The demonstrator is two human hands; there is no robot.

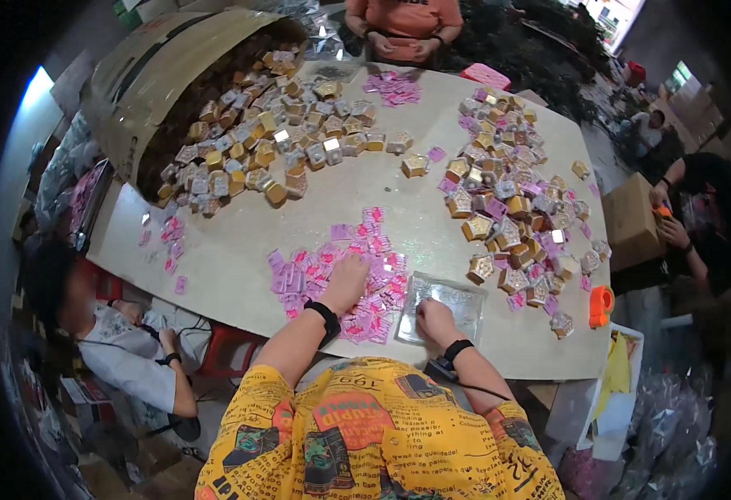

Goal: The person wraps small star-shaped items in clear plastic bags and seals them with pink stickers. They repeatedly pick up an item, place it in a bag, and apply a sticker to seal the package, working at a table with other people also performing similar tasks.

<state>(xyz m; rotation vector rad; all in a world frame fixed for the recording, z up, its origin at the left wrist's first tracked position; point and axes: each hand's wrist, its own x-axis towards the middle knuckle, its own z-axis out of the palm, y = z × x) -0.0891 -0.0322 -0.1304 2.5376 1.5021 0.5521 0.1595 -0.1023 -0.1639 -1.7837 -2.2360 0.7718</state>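
My left hand (348, 282), with a black band at the wrist, rests in a spread of small pink printed tags (374, 321). Its fingers curl downward among them, and their tips are hidden. To its right, my right hand (438, 323) is closed over a shallow clear tray (467, 307) near the table's front edge. What it holds, if anything, is too small to make out. A black band circles that wrist as well.
A large cardboard box (145, 79) lies tipped, spilling gold-and-silver house-shaped pieces (257, 154) onto the table (315, 218). More pieces mixed with pink tags (511, 208) are heaped at right, near an orange tape dispenser (601, 306). Other people are around the table.
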